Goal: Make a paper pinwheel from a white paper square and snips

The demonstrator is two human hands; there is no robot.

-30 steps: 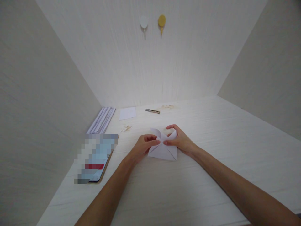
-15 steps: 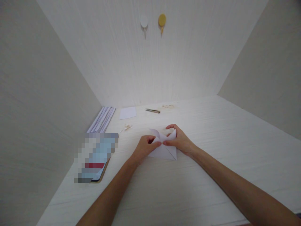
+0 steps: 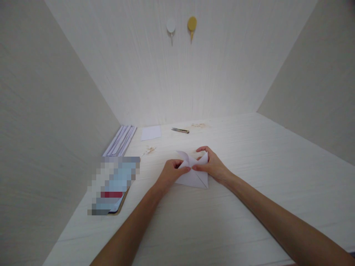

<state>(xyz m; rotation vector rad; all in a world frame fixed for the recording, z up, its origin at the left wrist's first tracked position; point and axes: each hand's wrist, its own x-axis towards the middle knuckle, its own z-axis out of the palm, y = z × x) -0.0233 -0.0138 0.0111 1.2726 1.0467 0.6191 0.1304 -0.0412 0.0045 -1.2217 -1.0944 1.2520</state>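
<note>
A folded white paper lies on the white table in front of me, with two flaps standing up at its far side. My left hand pinches the paper's left flap between thumb and fingers. My right hand grips the right flap, thumb tip meeting the left hand near the paper's middle. Both forearms reach in from the bottom edge.
A blurred flat device lies at the left. Behind it a stack of white sheets leans by the left wall. A small white sheet and small snips lie near the back wall. Two round hooks hang on that wall.
My left fingers have curled a little tighter onto the paper's left flap. The paper and my right hand stay where they were.
</note>
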